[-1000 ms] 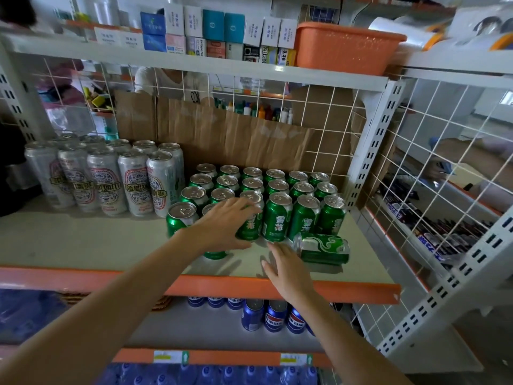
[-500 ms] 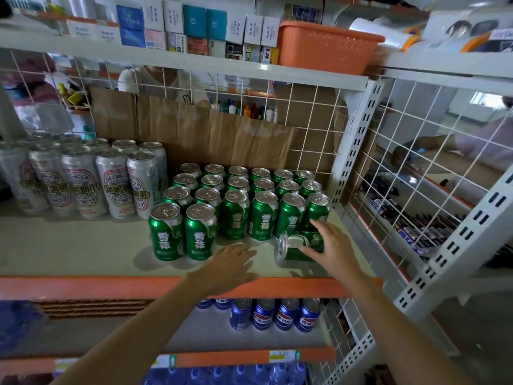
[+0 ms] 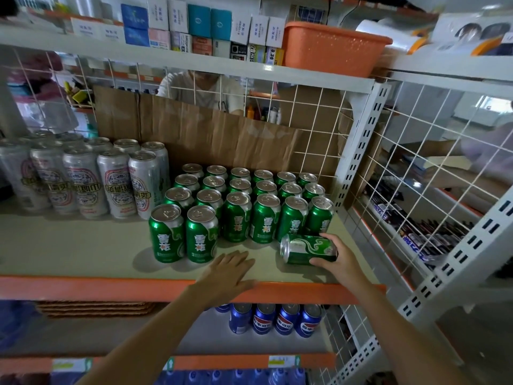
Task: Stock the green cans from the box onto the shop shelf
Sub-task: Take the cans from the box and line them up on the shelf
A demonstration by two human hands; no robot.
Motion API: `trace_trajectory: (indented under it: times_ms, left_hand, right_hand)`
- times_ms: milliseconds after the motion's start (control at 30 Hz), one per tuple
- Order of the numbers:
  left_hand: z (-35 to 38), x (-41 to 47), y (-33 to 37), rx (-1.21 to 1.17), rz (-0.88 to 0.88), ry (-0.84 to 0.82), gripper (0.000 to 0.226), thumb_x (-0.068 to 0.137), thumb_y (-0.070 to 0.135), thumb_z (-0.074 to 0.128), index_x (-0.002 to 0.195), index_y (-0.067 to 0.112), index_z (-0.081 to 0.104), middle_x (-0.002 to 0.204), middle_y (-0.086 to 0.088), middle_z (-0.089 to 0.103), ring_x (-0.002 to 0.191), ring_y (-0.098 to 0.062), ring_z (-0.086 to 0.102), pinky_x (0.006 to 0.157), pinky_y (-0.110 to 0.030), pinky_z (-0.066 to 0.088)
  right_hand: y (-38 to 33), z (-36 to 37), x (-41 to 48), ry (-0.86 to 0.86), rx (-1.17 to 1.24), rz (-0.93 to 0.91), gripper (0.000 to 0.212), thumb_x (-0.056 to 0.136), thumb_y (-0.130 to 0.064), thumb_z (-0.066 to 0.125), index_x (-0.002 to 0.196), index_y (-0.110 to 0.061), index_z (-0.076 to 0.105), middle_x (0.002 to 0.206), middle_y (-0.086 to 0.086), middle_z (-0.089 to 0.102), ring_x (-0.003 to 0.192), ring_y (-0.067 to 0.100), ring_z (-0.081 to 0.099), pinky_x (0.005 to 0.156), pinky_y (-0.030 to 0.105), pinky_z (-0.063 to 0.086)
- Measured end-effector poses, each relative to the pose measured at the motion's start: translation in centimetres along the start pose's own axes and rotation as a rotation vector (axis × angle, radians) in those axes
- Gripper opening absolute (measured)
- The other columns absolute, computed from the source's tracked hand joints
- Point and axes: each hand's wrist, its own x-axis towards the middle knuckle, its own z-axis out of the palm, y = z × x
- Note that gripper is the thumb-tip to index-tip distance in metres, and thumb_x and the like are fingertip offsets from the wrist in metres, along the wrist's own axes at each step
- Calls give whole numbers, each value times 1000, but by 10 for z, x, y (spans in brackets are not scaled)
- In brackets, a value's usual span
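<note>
Shop shelving under soft daylight

A pale metal shelving unit (image 3: pixel 358 151) with slotted uprights and orange front edges fills the view. White wire mesh (image 3: pixel 433 151) closes its back and right side, and a sheet of brown cardboard (image 3: pixel 211 137) leans against the back mesh. An orange plastic basket (image 3: pixel 330 48) stands on the upper board beside rows of small boxes (image 3: pixel 194 26). Beyond the right mesh stands another rack (image 3: pixel 416 226) of dark packets. A bright window (image 3: pixel 497 107) glows far right, and a stretch of grey floor (image 3: pixel 472 343) shows at lower right.
</note>
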Motion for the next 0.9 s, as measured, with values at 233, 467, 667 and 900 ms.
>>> trace_trajectory:
  times_ms: [233,467,667,900]
  left_hand:
    - [3,1,-3,-19,1,11,130,41,86,-31,149,29,12,158,4,6,145,-14,5,117,-36,6]
    - [-6,-2,0,-375,-35,59,109,60,90,0,149,29,7,154,-2,24,139,-17,27,114,-36,20]
    - [-26,-3,5,-884,-37,94,72,85,66,34,146,45,2,156,1,17,137,-11,22,111,-35,20]
    - [-32,2,3,-1038,4,118,97,59,76,62,140,35,29,128,10,53,113,-8,54,97,-27,44]
  right_hand:
    - [-4,5,-9,82,-51,-64,70,64,-27,84,124,-17,51,112,1,62,100,15,60,79,25,52]
    - [-28,11,-17,78,-40,-163,71,59,-34,86,122,-24,52,112,-2,62,101,13,61,84,37,54]
    - [-55,19,-22,11,-146,-340,72,63,-38,83,126,-23,51,118,-10,54,106,7,54,84,28,53]
    - [-71,29,-25,-14,-196,-519,70,64,-34,81,124,-11,54,125,2,52,112,5,49,89,2,40]
